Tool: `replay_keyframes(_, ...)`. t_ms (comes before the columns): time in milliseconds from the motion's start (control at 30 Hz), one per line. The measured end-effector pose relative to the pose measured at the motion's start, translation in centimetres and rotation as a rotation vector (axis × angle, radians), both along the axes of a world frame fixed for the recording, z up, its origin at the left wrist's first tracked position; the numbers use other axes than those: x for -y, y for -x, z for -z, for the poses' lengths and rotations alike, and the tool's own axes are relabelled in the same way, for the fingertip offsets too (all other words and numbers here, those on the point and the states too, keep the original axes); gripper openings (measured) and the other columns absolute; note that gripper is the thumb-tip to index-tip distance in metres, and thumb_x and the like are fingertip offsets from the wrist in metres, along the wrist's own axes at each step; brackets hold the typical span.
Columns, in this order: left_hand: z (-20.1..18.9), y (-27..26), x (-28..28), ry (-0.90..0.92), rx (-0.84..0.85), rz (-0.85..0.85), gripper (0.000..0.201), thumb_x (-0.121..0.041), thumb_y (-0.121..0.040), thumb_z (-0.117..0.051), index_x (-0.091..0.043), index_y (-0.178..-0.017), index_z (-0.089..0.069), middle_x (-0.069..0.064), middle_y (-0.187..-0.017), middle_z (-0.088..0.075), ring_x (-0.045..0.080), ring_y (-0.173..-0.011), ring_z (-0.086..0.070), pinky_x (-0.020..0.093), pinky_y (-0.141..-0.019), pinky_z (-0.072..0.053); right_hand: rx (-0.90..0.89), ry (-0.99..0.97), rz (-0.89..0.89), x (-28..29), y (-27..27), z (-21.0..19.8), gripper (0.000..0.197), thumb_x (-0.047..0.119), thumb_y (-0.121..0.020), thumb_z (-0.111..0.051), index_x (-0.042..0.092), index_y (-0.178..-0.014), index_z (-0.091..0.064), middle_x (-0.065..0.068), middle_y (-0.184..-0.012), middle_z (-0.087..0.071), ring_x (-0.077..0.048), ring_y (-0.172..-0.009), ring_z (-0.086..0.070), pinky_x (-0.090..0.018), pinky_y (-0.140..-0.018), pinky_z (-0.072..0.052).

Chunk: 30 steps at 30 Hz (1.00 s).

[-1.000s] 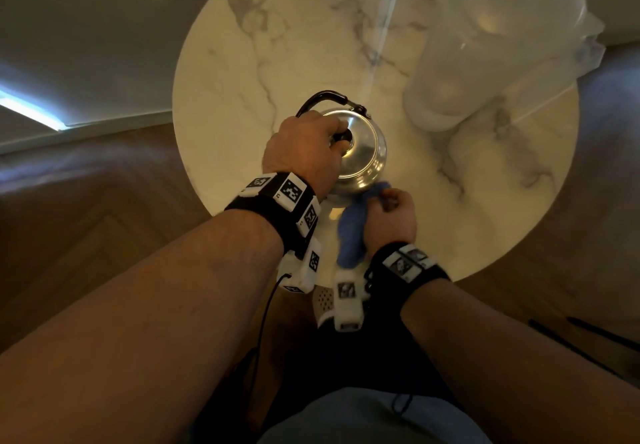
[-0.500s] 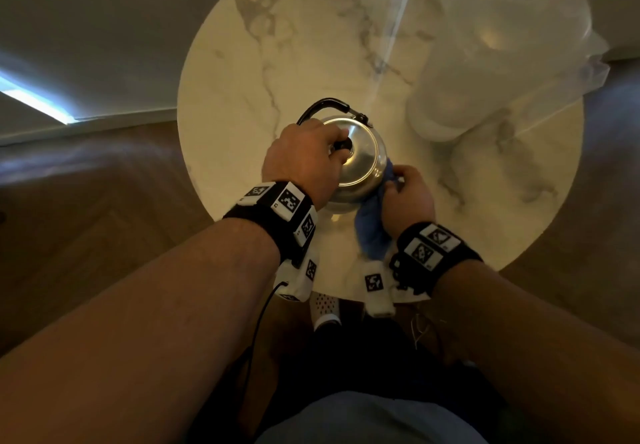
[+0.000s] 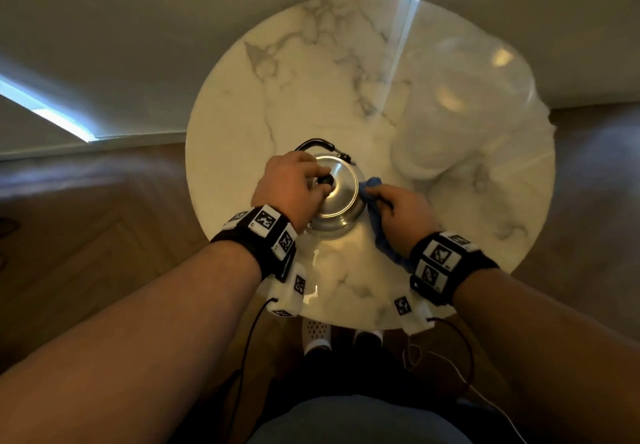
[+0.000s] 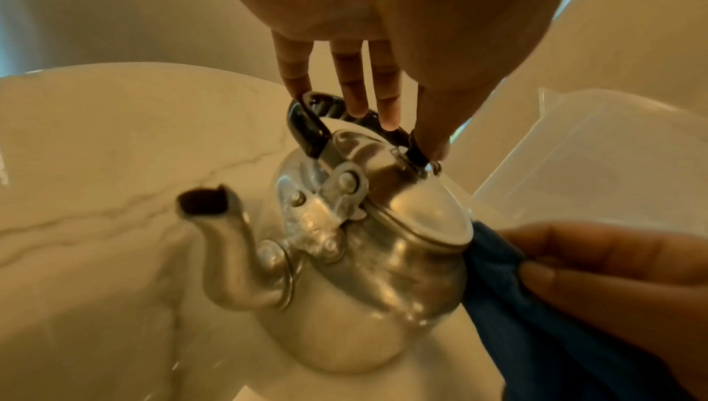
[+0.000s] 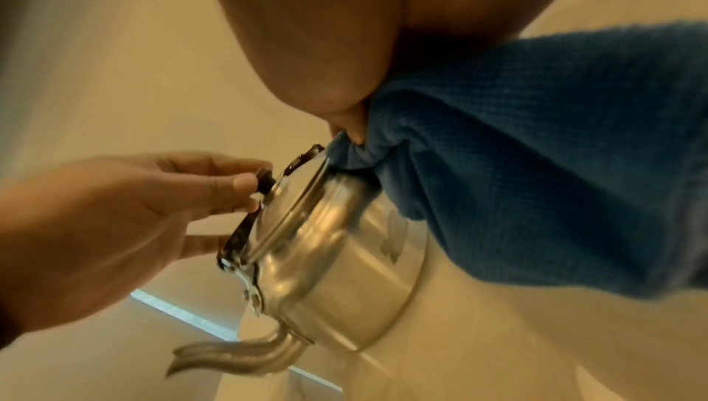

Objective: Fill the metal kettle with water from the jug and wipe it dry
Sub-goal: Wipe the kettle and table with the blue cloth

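Overhead, the metal kettle (image 3: pixel 337 201) stands on the round marble table (image 3: pixel 311 79), near its front edge. Left hand (image 3: pixel 291 185) sits over the lid, fingertips pinched on the black lid knob (image 3: pixel 327 180); black handle (image 3: pixel 313 143) arcs out beyond the knuckles. Right hand (image 3: pixel 403 213) grips a bunched blue cloth (image 3: pixel 372 187), pressed against the kettle's right flank. Clear plastic jug (image 3: pixel 464 111) stands further back on the right, apart from the kettle. Wet sheen on the marble in front of the kettle.

Left wrist view: fingers (image 4: pixel 350 86) reach down to the handle (image 4: pixel 306 123) and lid top; spout (image 4: pixel 214 226) points left. Cloth (image 4: pixel 536 316) touches the kettle body just under the lid rim, held between curled fingers of the right hand (image 4: pixel 613 271).

Right wrist view: thumb and fingers of the left hand (image 5: pixel 126 214) clamp the knob (image 5: pixel 264 182). Cloth (image 5: pixel 536 165) is wadded in the right hand's grasp, its tip against the lid's edge. The picture is canted, so I cannot tell whether the kettle (image 5: pixel 329 256) is tipped.
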State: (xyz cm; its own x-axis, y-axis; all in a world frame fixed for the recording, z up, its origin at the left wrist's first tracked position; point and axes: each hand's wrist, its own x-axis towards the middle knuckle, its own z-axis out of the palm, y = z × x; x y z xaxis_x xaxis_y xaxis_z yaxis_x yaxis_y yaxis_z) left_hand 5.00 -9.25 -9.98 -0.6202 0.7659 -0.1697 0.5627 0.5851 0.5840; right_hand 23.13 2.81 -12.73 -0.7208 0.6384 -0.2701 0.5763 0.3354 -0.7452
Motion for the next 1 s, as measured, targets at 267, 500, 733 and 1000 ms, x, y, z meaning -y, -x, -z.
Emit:
replay_keyframes(267, -2.1, 1.3, -1.4, 0.054, 0.149, -0.378, 0.054, -0.040, -0.090, -0.066, -0.023, -0.139, -0.052, 0.003, -0.135, -0.061, 0.025, -0.119, -0.060, 0.037, -0.098, -0.052, 0.017, 0.153, -0.057, -2.9, -2.4, -4.2, 0.027, 0.025, -0.104, -0.041, 0.034, -0.125, -0.056, -0.002, -0.093, -0.071, -0.018, -0.086, -0.065, -0.028, -0.076, -0.044)
replay_keyframes(500, -5.1, 2.0, -3.1, 0.236, 0.070, -0.356, 0.045, -0.027, -0.092, -0.067, -0.016, -0.135, -0.062, 0.006, -0.126, -0.069, 0.025, -0.116, -0.064, 0.032, -0.095, -0.049, 0.174, 0.276, -0.124, -5.2, -4.9, -5.1, 0.036, 0.033, -0.078, -0.080, 0.022, -0.102, -0.055, 0.001, -0.087, -0.069, -0.010, -0.078, -0.065, -0.027, -0.063, -0.047)
replay_keyframes(733, -7.9, -0.5, -3.8, 0.315, 0.109, -0.250, 0.020, -0.014, -0.081, -0.070, -0.018, -0.099, -0.076, 0.001, -0.084, -0.072, 0.016, -0.076, -0.066, 0.026, -0.058, -0.046, 0.084, 0.263, -0.128, -5.7, -6.3, -4.7, 0.015, 0.023, -0.092, -0.066, 0.015, -0.104, -0.067, -0.001, -0.094, -0.073, -0.014, -0.085, -0.067, -0.027, -0.081, -0.052)
replay_keyframes(1000, -9.3, -2.8, -4.5, 0.413, 0.006, -0.076, 0.025, -0.019, -0.075, -0.078, -0.023, -0.099, -0.072, -0.001, -0.089, -0.071, 0.019, -0.084, -0.068, 0.031, -0.070, -0.055, 0.060, 0.156, -0.116, -6.3, -6.6, -5.2, 0.031, 0.029, -0.101, -0.055, 0.028, -0.130, -0.046, -0.001, -0.093, -0.066, -0.012, -0.079, -0.062, -0.026, -0.074, -0.044)
